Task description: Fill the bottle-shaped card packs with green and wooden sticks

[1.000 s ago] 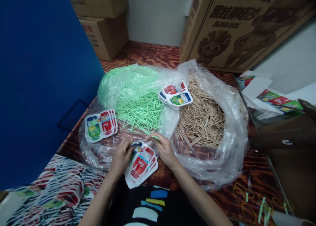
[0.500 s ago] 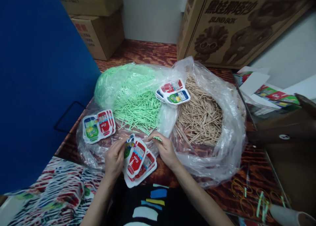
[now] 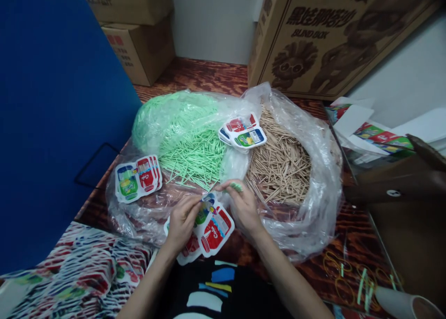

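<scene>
I saw a blue panel (image 3: 62, 123) close off the left side, a black wire loop (image 3: 92, 165) jutting from its lower edge. A big box (image 3: 296, 30) stood across the back right, smaller boxes (image 3: 139, 49) were stacked at the back left, and an open box (image 3: 400, 235) crowded the right edge. Rubber bands (image 3: 344, 286) lay beside a pale tube (image 3: 397, 300), and a heap of cards (image 3: 87, 263) filled the near left corner. Between them the table (image 3: 209, 72) showed a streaked red-brown grain under crumpled, glossy clear plastic (image 3: 324, 170), which bunched up around the green sticks (image 3: 197, 154) and the brown sticks (image 3: 282, 165); both lots were thin and straight, tangled every way. One fanned card stack (image 3: 138, 179) lay left of the green sticks, another stack (image 3: 244, 132) between the two heaps. The left hand (image 3: 183, 219) pinched the held cards (image 3: 216, 233), flat and bottle-shaped with white rims, near their upper edge, in front of the wearer's dark shirt (image 3: 244, 286). The right hand (image 3: 245, 207) was curled around a small green bundle (image 3: 236, 187); whether its fingertips touched the cards I could not tell.
</scene>
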A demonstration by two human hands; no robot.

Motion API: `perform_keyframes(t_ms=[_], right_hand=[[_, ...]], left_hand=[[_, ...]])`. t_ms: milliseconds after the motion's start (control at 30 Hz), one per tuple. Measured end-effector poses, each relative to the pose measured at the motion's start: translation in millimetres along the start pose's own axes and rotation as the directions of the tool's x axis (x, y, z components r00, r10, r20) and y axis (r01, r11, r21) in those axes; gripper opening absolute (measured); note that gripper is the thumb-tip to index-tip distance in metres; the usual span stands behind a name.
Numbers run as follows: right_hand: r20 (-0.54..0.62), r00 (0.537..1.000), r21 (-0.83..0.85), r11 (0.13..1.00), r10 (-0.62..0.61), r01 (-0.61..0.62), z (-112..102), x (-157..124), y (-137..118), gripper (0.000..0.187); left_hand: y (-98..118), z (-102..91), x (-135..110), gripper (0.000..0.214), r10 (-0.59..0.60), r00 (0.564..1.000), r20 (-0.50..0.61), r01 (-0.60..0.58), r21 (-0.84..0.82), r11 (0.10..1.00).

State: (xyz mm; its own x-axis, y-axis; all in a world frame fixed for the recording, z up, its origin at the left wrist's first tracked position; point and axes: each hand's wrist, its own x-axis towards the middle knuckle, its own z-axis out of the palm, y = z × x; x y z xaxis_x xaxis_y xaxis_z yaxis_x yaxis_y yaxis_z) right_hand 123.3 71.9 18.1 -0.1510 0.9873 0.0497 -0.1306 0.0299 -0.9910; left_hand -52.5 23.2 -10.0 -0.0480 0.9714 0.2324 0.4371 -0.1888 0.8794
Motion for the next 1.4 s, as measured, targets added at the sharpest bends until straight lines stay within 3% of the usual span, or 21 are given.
perform_keyframes(t_ms=[100,267,400,567,667,767,933,1100,1267,1333,1400], right_hand=[[-0.053,0.991,0.303,0.948,0.123,-0.101,-2,12,-15,0.018],[0.07,0.964,0.536,0.806,0.256,-0.253,-4,22,-25,0.013],[0.141,0.937,0.495,0.796,0.321,-0.347,-2,13,-19,0.015],[0.283,0.887,0.255,0.863,0.365,-0.436,-2,0,-19,0.02],[0.317,0.883,0.016,0.929,0.346,-0.37,-8,-4,-29,0.032],[0.243,0.937,-0.19,0.959,0.252,-0.209,-16,-9,-41,0.043],[0.158,0.987,-0.499,0.864,0.007,0.074,-14,-19,-49,0.022],[0.244,0.969,-0.569,0.805,-0.028,0.166,-9,-21,-48,0.02],[0.196,0.977,-0.623,0.759,-0.084,0.19,-13,-23,-47,0.018],[0.197,0.975,-0.645,0.735,-0.103,0.208,-15,-26,-46,0.017],[0.222,0.968,-0.625,0.745,-0.115,0.232,-16,-28,-46,0.018]], left_hand=[[9,8.4,4,0.018,-0.037,0.998,0.043,0.039,-0.063,0.997],[18,16.0,6,0.017,-0.087,0.99,0.109,0.102,-0.14,0.985],[20,17.8,6,0.018,-0.145,0.984,0.106,0.164,-0.2,0.966],[19,20.9,7,0.017,-0.175,0.982,0.063,0.186,-0.253,0.949],[17,24.3,9,0.017,-0.175,0.983,0.061,0.185,-0.321,0.929],[15,28.2,10,0.018,-0.198,0.979,0.047,0.2,-0.385,0.901],[18,33.8,13,0.018,-0.243,0.97,-0.005,0.215,-0.453,0.865],[19,39.5,13,0.016,-0.264,0.964,0.031,0.244,-0.5,0.831],[19,38.4,13,0.015,-0.292,0.956,0.023,0.261,-0.522,0.812],[21,30.3,15,0.019,-0.282,0.952,0.116,0.301,-0.513,0.804],[21,18.9,19,0.029,-0.231,0.904,0.36,0.386,-0.454,0.803]])
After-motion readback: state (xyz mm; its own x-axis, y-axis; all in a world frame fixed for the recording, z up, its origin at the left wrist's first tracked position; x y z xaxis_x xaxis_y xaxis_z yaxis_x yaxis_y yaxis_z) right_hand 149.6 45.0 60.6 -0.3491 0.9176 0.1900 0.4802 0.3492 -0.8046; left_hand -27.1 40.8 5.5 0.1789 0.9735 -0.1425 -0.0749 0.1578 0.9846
